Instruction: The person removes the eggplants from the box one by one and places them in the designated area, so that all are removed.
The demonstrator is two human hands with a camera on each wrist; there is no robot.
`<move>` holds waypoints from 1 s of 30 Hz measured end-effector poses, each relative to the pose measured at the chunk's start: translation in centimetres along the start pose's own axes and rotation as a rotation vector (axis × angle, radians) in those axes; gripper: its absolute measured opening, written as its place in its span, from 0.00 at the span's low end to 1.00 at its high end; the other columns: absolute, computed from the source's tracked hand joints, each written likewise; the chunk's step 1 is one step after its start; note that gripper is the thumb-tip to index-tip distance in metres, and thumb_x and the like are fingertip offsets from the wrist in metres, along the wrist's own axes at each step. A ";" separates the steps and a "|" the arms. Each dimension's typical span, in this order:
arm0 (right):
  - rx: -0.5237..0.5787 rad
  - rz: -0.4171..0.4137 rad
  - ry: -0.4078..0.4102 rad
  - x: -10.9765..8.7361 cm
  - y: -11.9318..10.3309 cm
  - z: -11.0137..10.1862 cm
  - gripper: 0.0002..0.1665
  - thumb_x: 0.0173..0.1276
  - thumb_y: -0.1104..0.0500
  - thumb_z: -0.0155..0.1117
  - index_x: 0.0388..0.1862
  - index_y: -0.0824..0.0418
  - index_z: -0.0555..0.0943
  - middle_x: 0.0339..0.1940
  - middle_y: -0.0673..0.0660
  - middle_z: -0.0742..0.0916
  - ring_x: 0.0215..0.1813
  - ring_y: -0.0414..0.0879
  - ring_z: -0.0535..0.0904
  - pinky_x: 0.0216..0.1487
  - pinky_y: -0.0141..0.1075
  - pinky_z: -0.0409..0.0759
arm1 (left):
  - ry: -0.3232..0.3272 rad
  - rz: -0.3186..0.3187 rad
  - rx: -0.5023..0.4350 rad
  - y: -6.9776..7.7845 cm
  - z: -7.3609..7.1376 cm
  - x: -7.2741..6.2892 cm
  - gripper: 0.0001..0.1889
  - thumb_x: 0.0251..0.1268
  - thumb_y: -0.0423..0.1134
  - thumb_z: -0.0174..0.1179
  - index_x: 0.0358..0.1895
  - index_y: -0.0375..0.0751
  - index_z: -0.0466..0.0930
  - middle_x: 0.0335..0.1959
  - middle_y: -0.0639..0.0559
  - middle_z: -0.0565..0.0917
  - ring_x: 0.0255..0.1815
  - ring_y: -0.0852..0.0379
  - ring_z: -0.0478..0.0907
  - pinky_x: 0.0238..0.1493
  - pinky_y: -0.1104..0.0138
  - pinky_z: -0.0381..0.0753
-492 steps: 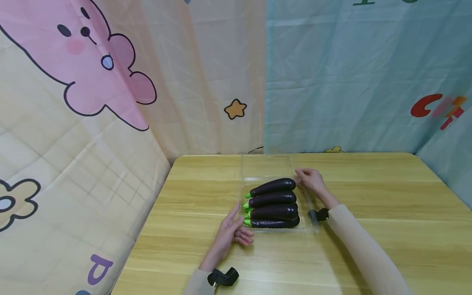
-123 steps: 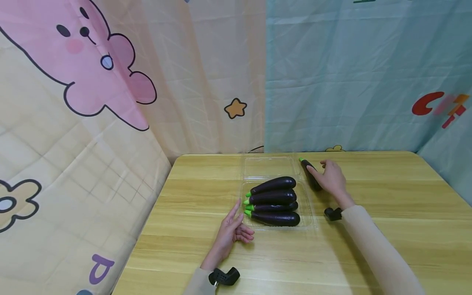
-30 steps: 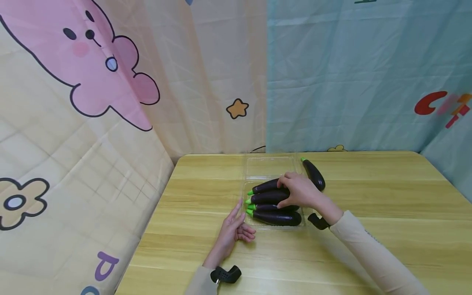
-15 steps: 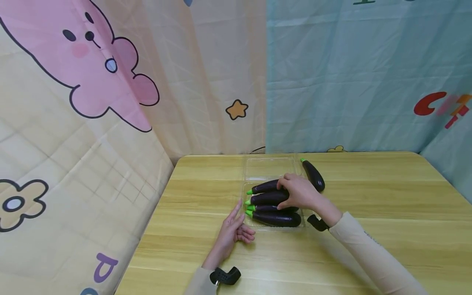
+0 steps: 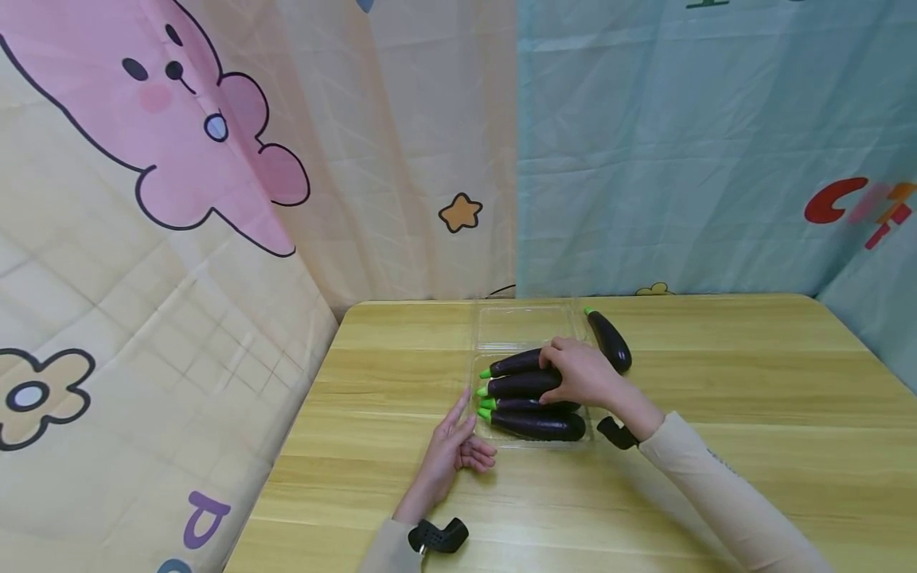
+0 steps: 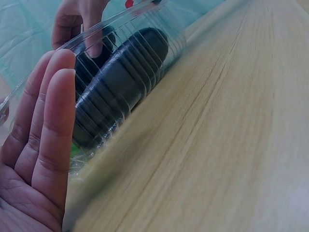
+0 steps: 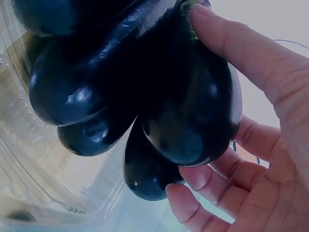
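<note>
Several dark purple eggplants with green stems lie side by side in a clear plastic box (image 5: 526,446). My right hand (image 5: 583,372) reaches over them from the right and grips one eggplant (image 7: 193,111), thumb on one side and fingers around the other in the right wrist view. The nearest eggplant (image 5: 537,425) lies along the box's front. With fingers extended, my left hand (image 5: 444,454) rests at the box's left edge; the left wrist view shows its straight fingers (image 6: 57,121) by the clear wall. My right hand partly hides the rear eggplants' thick ends.
One separate eggplant (image 5: 610,342) lies on the wooden table (image 5: 752,398), right of the box. The box's clear lid (image 5: 526,322) lies folded back toward the printed curtain (image 5: 645,159) behind the table.
Since the oldest frame, one eggplant has come out onto the table at right. My right hand has left it and gripped another in the box. Over the last second, almost nothing moves.
</note>
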State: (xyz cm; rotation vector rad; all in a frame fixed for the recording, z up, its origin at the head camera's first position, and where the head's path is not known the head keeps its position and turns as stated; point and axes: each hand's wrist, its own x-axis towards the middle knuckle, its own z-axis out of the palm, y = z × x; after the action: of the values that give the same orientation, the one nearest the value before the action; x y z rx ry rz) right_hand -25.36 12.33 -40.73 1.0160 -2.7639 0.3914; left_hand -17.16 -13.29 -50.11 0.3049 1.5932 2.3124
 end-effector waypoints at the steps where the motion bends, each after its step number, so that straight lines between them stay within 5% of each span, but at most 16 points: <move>1: -0.001 -0.002 0.004 0.0 0.0 0.0 0.29 0.40 0.43 0.82 0.34 0.57 0.77 0.29 0.48 0.73 0.28 0.44 0.69 0.29 0.39 0.71 | -0.001 0.001 0.000 0.0 0.0 0.0 0.32 0.78 0.43 0.42 0.77 0.51 0.37 0.24 0.50 0.86 0.24 0.56 0.84 0.28 0.66 0.84; 30: 0.124 0.065 0.026 -0.5 -0.1 -0.8 0.27 0.47 0.45 0.79 0.39 0.59 0.78 0.36 0.53 0.83 0.37 0.48 0.79 0.35 0.43 0.79 | 0.003 0.007 0.007 -0.1 0.0 0.0 0.33 0.77 0.44 0.44 0.77 0.51 0.37 0.24 0.49 0.86 0.24 0.56 0.84 0.28 0.66 0.84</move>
State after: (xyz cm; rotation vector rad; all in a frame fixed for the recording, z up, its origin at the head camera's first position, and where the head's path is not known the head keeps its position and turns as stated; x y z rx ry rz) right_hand -24.87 12.77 -40.05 0.9422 -2.7847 0.5878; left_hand -17.18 -13.22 -50.22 0.3100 1.6044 2.3143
